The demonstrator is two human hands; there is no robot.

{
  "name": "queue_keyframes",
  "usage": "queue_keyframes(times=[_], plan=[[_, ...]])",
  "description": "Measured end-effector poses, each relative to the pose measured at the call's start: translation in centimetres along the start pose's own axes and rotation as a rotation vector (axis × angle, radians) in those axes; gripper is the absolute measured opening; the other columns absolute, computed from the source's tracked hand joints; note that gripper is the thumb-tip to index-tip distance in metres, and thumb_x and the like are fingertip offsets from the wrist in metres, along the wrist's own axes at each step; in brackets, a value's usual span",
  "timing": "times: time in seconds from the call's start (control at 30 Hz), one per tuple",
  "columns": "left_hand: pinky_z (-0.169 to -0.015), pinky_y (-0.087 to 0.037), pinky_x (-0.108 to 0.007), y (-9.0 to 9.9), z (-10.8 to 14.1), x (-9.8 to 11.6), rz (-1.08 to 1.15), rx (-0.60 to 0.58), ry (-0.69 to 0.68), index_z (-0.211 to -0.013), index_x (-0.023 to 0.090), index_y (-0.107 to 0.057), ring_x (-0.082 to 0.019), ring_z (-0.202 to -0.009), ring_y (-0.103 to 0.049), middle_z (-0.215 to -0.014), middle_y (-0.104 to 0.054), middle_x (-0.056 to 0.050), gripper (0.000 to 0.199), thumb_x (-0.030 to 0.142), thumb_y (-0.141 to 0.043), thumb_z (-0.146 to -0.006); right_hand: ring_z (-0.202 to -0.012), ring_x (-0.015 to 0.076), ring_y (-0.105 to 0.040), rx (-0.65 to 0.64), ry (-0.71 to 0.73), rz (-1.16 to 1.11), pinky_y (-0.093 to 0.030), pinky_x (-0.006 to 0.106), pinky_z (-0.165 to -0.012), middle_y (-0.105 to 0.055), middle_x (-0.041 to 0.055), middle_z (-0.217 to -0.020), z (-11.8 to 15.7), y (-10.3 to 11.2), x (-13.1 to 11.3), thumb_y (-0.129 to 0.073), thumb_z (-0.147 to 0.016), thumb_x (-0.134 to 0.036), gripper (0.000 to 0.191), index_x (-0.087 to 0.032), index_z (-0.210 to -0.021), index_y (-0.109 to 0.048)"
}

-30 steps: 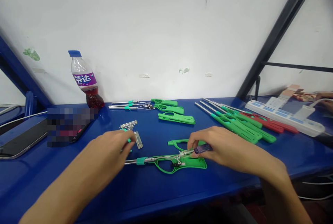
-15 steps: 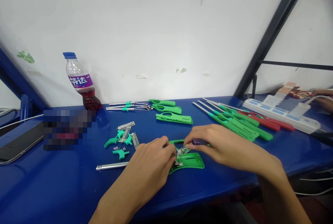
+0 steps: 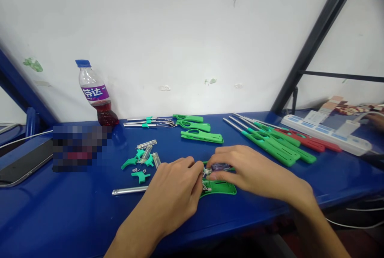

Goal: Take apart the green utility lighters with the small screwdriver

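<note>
My left hand (image 3: 177, 188) is closed in a pinch at a small clear-and-whitish fuel tank (image 3: 207, 171), mostly hidden between my fingers. My right hand (image 3: 240, 166) meets it from the right, fingers closed around the purple see-through handle of a screwdriver (image 3: 220, 167); its shaft is hidden. Directly beneath lies an opened green lighter shell (image 3: 223, 187) with wires and small parts at its left end. From under my left hand a metal lighter tube (image 3: 129, 191) sticks out leftward. Teal triggers (image 3: 140, 177) and loose clear fuel tanks (image 3: 146, 154) lie beyond that tube.
Green shells (image 3: 201, 135) and metal tubes with wires (image 3: 148, 124) lie near the wall. Assembled green lighters (image 3: 270, 144) and red ones (image 3: 318, 144) rest right, beside a white power strip (image 3: 327, 134). A drink bottle (image 3: 96, 94) and dark device (image 3: 27, 164) stand left. Another person's hand (image 3: 376, 121) shows far right.
My right hand has shifted slightly left, closer to my left fingers. The screwdriver handle now lies further left between the fingers, and less of the clear tank shows.
</note>
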State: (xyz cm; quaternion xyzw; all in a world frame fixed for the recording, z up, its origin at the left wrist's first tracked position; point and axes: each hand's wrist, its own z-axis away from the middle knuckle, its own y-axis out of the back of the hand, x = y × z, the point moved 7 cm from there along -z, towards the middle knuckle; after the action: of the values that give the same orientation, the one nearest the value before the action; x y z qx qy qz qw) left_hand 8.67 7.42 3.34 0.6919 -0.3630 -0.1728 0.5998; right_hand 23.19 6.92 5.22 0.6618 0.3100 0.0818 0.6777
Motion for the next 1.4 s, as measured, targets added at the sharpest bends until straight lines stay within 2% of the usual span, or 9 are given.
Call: queue_keyframes(times=[0.17, 0.3, 0.47, 0.67, 0.87, 1.07, 1.4], plan=[[-0.059, -0.022, -0.035, 0.1, 0.1, 0.3, -0.014, 0.014, 0.001, -0.088, 0.024, -0.056, -0.022, -0.073, -0.063, -0.085, -0.065, 0.000, 0.017, 0.018, -0.048, -0.101, -0.090, 0.0204, -0.070, -0.022, -0.018, -0.024, -0.037, 0.031, -0.075, -0.076, -0.0031, -0.094, -0.1, -0.2, -0.1, -0.061, -0.109, -0.054, 0.030, -0.028, -0.100, -0.073], [-0.058, -0.019, -0.035, 0.1, 0.1, 0.4, -0.032, 0.011, 0.000, -0.086, 0.025, -0.054, -0.022, -0.073, -0.064, -0.084, -0.064, 0.001, 0.017, 0.016, -0.048, -0.100, -0.076, 0.0196, -0.066, -0.048, -0.076, -0.011, -0.030, 0.031, -0.067, -0.074, -0.0037, -0.081, -0.2, -0.2, -0.2, -0.064, -0.107, -0.051, 0.026, -0.028, -0.098, -0.073], [-0.058, -0.018, -0.035, 0.1, 0.0, 0.4, -0.049, -0.006, 0.007, -0.085, 0.025, -0.052, -0.022, -0.070, -0.063, -0.084, -0.064, 0.001, 0.017, 0.015, -0.048, -0.099, -0.074, 0.0213, -0.063, -0.037, -0.076, 0.039, -0.026, 0.032, -0.066, -0.071, -0.0016, -0.076, -0.3, -0.1, -0.5, -0.061, -0.108, -0.052, 0.029, -0.028, -0.096, -0.074], [-0.058, -0.018, -0.035, -0.1, -0.1, 0.5, -0.072, -0.027, 0.029, -0.084, 0.025, -0.053, -0.024, -0.071, -0.066, -0.083, -0.064, 0.000, 0.017, 0.015, -0.049, -0.097, -0.067, 0.0188, -0.057, -0.059, -0.054, 0.040, -0.023, 0.032, -0.065, -0.067, -0.0030, -0.069, -0.3, -0.5, -0.6, -0.052, -0.112, -0.053, 0.039, -0.026, -0.090, -0.070], [-0.059, -0.017, -0.035, -0.3, 0.0, 0.5, -0.093, -0.047, 0.045, -0.084, 0.024, -0.053, -0.025, -0.072, -0.067, -0.082, -0.063, 0.000, 0.017, 0.015, -0.048, -0.097, -0.072, 0.0203, -0.058, -0.043, -0.046, 0.060, -0.023, 0.032, -0.066, -0.069, -0.0015, -0.074, -0.3, -0.6, -0.7, -0.057, -0.111, -0.051, 0.035, -0.026, -0.091, -0.070], [-0.059, -0.017, -0.036, -0.4, -0.2, 0.4, -0.102, -0.059, 0.066, -0.083, 0.024, -0.053, -0.025, -0.074, -0.068, -0.083, -0.064, -0.001, 0.017, 0.015, -0.048, -0.096, -0.070, 0.0191, -0.055, -0.070, -0.052, 0.051, -0.022, 0.033, -0.066, -0.066, -0.0021, -0.071, -0.6, -0.9, -0.8, -0.055, -0.111, -0.050, 0.037, -0.025, -0.088, -0.068], [-0.060, -0.017, -0.037, -0.6, -0.2, -0.1, -0.138, -0.062, 0.106, -0.080, 0.024, -0.056, -0.026, -0.073, -0.070, -0.079, -0.065, -0.001, 0.018, 0.016, -0.050, -0.095, -0.070, 0.0200, -0.058, -0.059, -0.061, 0.100, -0.022, 0.034, -0.065, -0.071, 0.0001, -0.075, -1.1, -1.0, -1.4, -0.056, -0.111, -0.045, 0.031, -0.025, -0.094, -0.072]])
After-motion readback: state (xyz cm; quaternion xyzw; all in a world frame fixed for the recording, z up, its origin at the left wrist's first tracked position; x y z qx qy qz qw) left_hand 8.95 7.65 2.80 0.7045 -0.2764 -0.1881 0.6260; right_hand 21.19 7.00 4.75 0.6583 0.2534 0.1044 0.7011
